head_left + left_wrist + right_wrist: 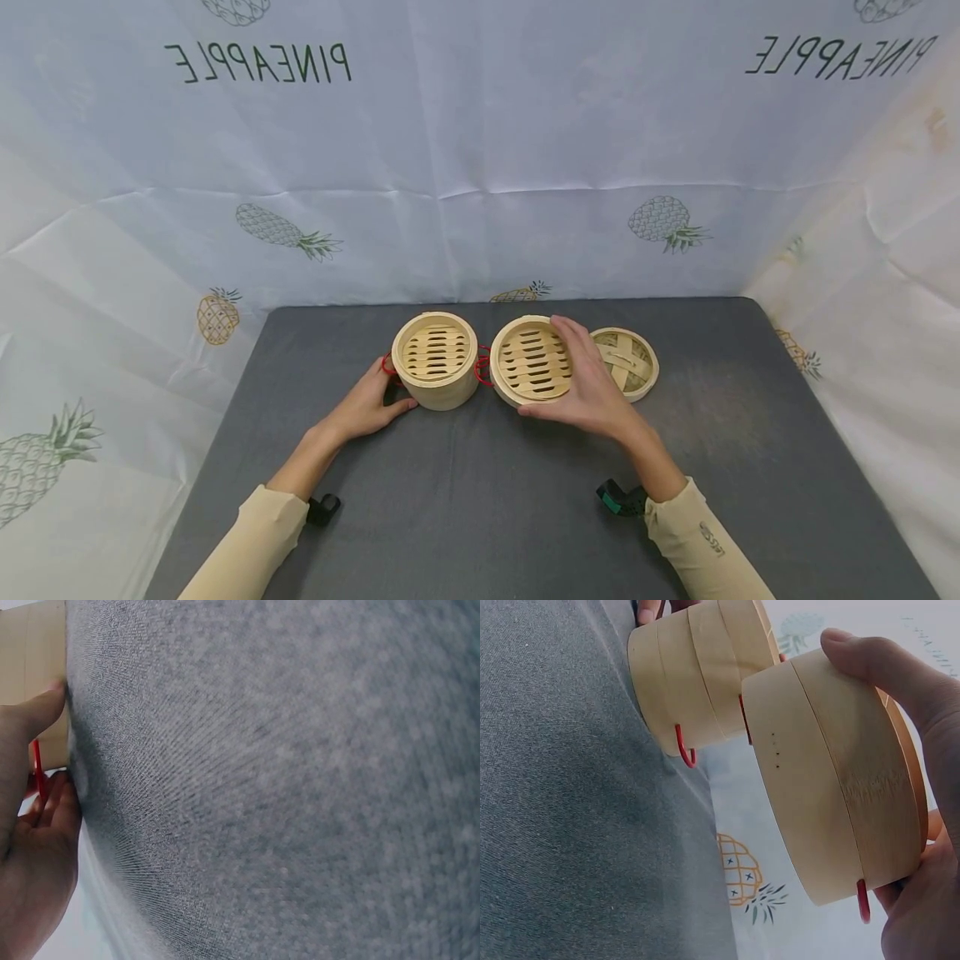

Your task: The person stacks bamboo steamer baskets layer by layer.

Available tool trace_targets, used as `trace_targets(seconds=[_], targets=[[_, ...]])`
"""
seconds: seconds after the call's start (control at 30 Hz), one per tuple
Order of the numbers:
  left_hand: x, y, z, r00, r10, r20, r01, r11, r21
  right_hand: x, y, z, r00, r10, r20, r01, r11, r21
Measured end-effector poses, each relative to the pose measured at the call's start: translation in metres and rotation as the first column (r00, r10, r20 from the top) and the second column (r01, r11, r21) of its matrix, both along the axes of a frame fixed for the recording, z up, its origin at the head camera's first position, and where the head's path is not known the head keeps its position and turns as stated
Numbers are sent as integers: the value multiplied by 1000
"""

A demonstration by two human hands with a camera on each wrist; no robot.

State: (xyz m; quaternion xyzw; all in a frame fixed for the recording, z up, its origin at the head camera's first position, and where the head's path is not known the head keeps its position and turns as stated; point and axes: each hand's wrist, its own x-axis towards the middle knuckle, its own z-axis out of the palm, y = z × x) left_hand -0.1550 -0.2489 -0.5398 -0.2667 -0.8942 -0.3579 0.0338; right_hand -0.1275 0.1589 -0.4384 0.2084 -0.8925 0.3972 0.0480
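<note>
Two steamer baskets between hands

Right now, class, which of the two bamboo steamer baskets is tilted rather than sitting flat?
The right basket, gripped by the right hand, tilts beside the woven lid. The left basket sits flat, the left hand at its side.

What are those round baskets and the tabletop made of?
The two steamer baskets and the woven lid look like unfinished bamboo: pale bent bands, slatted floors. Their red handles seem to be coated wire. The table appears covered in grey fabric.
</note>
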Motion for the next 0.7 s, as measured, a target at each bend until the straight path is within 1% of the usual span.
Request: trace_targets(seconds=[0.03, 0.07, 0.13, 0.2, 0.27, 0.37, 0.43, 0.57, 0.6, 0.7], targets=[[1, 0, 1, 1000, -4, -6, 4, 1000, -3, 0, 0, 0, 1000, 0, -3, 0, 1000, 0], [2, 2, 6, 1000, -6, -3, 6, 1000, -6, 0, 0, 1, 1000, 0, -6, 0, 1000, 1], [5, 4, 11, 1000, 1, 11, -1, 1000, -23, -1, 0, 1, 1000, 0, -10, 1, 1000, 2], [7, 6, 17, 999, 14, 37, -13, 999, -47, -2, -1, 1, 1000, -1, -12, 1, 1000, 1], [10, 10, 26, 996, 35, 80, -29, 997, -76, -3, -1, 2, 1000, -1, -12, 1, 1000, 1], [11, 13, 30, 992, 52, 115, -40, 994, -105, -4, -2, 3, 1000, -3, -13, 3, 1000, 4], [11, 13, 30, 992, 51, 115, -39, 994, -105, -5, -3, 4, 1000, -4, -16, 4, 1000, 8], [10, 11, 28, 996, 32, 80, -26, 997, -74, -6, -4, 8, 1000, -6, -21, 6, 1000, 8], [9, 9, 23, 998, 25, 58, -22, 998, -62, -7, -5, 8, 1000, -6, -22, 6, 1000, 8], [8, 8, 22, 999, 18, 42, -16, 999, -43, -7, -6, 10, 1000, -7, -19, 7, 1000, 8]])
